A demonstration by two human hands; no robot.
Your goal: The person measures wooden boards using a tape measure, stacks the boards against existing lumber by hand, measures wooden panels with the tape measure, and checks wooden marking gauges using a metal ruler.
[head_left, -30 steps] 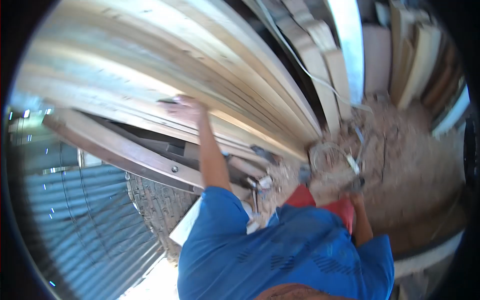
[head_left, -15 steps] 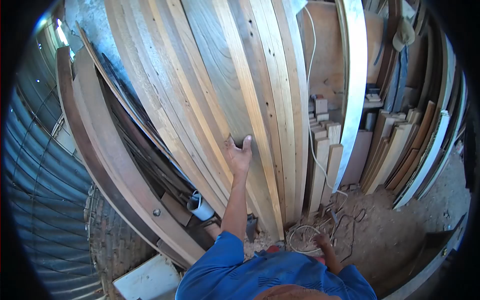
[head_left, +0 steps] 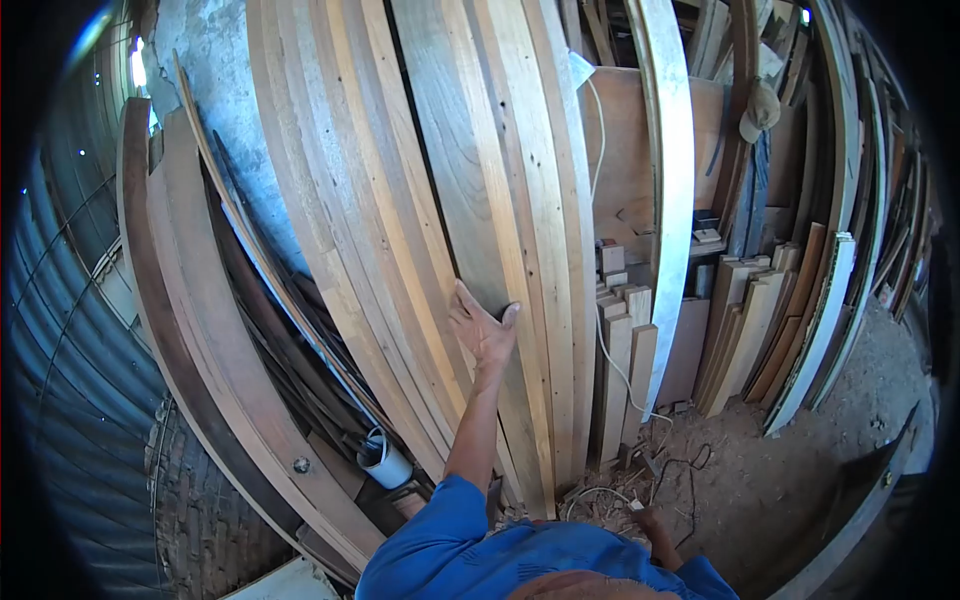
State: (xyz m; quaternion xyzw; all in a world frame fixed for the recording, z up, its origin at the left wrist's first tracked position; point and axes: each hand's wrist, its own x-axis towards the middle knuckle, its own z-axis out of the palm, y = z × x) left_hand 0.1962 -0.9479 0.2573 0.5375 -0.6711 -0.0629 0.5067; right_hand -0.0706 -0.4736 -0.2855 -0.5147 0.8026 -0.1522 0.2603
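left hand (head_left: 485,335) spread on plank (head_left: 455,150) — right hand (head_left: 650,520) lower

Left hand (head_left: 486,330): palm side hidden against the grey-brown board (head_left: 455,150), so couldn't tell if it gripped or just pressed. Board's top end was cut off by the upper edge, same for the upright planks (head_left: 550,200) beside it. Right hand (head_left: 655,525) was small and dark; couldn't tell whether it held the pale object (head_left: 636,505) at its fingertips. White bucket (head_left: 388,465): dark contents unreadable, base hidden. Blue shirt (head_left: 560,555) hid the legs and ran off the near edge. Pale panel (head_left: 285,582), near left, was cropped too. Far-right timber (head_left: 900,180) blurred into shadow.
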